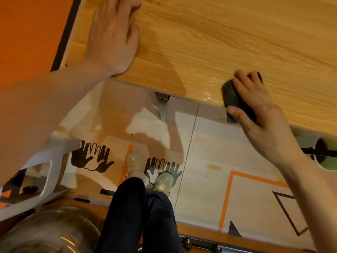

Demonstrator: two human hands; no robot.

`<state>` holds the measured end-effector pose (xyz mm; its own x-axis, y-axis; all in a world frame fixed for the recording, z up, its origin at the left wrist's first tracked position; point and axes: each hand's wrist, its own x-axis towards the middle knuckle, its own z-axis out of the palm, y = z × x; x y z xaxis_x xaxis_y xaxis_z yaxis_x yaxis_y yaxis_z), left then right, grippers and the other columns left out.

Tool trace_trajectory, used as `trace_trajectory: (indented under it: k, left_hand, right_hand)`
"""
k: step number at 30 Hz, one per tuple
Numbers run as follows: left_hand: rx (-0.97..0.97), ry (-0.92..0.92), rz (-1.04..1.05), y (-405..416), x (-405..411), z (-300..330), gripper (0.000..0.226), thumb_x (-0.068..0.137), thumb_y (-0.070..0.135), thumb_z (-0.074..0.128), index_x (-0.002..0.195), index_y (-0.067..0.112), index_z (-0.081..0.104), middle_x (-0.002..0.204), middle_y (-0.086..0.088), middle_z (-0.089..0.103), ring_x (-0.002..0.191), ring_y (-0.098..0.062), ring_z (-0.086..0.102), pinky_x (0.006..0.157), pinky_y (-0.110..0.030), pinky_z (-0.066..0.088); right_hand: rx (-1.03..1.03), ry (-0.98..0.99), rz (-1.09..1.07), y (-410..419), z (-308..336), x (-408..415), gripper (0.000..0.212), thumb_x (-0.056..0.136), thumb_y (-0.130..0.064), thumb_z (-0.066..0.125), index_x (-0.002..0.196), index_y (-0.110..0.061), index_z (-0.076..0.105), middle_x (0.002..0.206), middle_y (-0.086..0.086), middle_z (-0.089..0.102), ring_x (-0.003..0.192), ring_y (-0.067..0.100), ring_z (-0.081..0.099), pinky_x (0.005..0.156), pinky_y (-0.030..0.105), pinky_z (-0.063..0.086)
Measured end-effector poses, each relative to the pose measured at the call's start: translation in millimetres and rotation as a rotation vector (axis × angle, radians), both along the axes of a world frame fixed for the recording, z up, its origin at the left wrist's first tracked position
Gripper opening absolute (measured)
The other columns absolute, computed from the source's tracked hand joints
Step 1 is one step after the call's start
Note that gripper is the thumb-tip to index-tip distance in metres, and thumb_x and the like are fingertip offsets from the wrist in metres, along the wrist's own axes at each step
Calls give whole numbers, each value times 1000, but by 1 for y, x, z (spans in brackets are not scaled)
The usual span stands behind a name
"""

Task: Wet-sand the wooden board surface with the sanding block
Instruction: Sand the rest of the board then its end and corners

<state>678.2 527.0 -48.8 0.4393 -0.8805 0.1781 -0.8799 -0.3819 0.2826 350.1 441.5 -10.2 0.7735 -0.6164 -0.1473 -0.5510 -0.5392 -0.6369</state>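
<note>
Sanding block [235,99] sits at the near edge of the wooden board [218,42], right side of view, its near end hanging slightly past the edge. Right hand [259,106] is on top of it: fingers curled over the far end, thumb wrapped along the near left side, so it's a closed grip round the block, palm bearing down. Block is dark grey, mostly hidden under the hand. Wet glossy patch [209,88] on the board just left of the block. Left hand [113,33] lies flat on the board near its left end, fingers straight and together, palm down, holding nothing, well apart from the block. Below the board: printed floor covering [200,161] with black handprint marks [91,159], person's dark trousers [142,212] and light shoes [164,179], a white frame [51,161] at left.
</note>
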Motion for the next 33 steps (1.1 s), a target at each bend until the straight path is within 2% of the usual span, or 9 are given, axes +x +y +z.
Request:
trace_trajectory:
  k: [3,9,12,14,19,22,25,29,33]
  left_hand:
    - [3,-12,-2,-1,0,0,49,104,32,23,140,6,45,145,-20,44,130,-37,43,103,-43,32]
    - [14,6,21,0,-1,1,49,104,32,25,144,10,43,148,-17,43,136,-34,41,108,-41,31]
    - [18,20,10,0,-1,1,49,104,33,25,145,10,43,149,-17,43,137,-34,40,109,-41,30]
    - [13,13,5,-1,-1,1,50,105,33,24,144,9,43,148,-18,44,137,-34,40,108,-41,30]
    - [-6,-8,-2,-1,-1,1,46,104,29,26,139,7,46,143,-18,46,130,-35,43,103,-38,30]
    - [-18,15,12,-2,-1,2,45,104,29,28,139,8,46,143,-16,45,131,-33,44,104,-37,30]
    - [-10,14,8,-1,-2,3,45,104,29,27,141,9,45,146,-14,43,134,-31,43,108,-38,31]
    - [-15,56,-16,0,-3,5,44,106,26,29,144,9,43,151,-13,39,140,-29,39,112,-37,29]
    - [4,201,-76,5,9,12,45,106,22,38,150,9,39,157,-12,32,145,-28,34,118,-37,27]
  right_hand:
    - [-196,-19,77,13,-9,26,55,95,-13,58,145,-9,38,156,5,29,149,24,16,121,45,19]
    - [-382,-203,126,47,-29,89,36,98,-12,54,134,-5,54,142,11,51,139,32,38,114,48,33]
    - [-568,-211,205,29,-36,57,34,98,-14,58,130,-3,58,138,13,55,135,33,44,108,49,41]
    - [-627,-205,79,20,-39,19,34,96,-12,62,127,-1,59,135,15,55,133,34,46,108,50,41]
    - [-572,-105,-206,44,-42,17,38,99,-15,56,132,4,53,140,21,49,137,41,37,111,56,33]
    - [-542,-100,-133,64,-37,75,40,102,-22,45,135,0,51,143,17,48,139,37,35,113,52,32]
    - [-513,-131,31,75,-37,115,37,101,-18,50,135,-3,52,143,14,49,139,34,37,112,49,34]
    - [-468,-70,259,41,-29,81,40,103,-20,46,141,-7,45,150,8,41,145,26,28,116,46,30]
    - [-337,-37,-128,40,-19,55,40,103,-18,40,141,-6,45,151,8,40,146,23,25,116,50,28]
